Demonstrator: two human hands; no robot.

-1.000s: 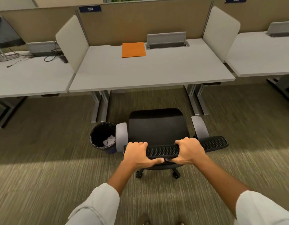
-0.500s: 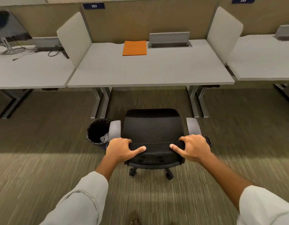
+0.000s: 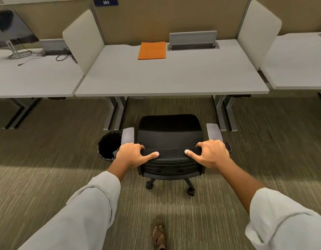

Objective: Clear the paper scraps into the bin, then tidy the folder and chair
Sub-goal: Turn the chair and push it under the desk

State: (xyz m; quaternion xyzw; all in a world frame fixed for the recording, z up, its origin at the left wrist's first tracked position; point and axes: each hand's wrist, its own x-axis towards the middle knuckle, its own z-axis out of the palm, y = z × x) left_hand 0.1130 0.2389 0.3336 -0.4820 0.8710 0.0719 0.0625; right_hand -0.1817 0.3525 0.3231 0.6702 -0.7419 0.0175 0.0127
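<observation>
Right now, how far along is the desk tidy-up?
Looks done: no scraps show on the desk, and the orange folder lies flat near its back edge. In hand: the left hand and right hand grip the chair backrest. Left: the chair isn't under the desk yet. The bin sits beside it.

The folder [image 3: 152, 50] is laid near the desk's [image 3: 171, 76] back edge, just left of the cable box [image 3: 193, 41]. The chair [image 3: 171, 141] is placed before the desk's front edge, with the bin [image 3: 107, 146] at its left.
</observation>
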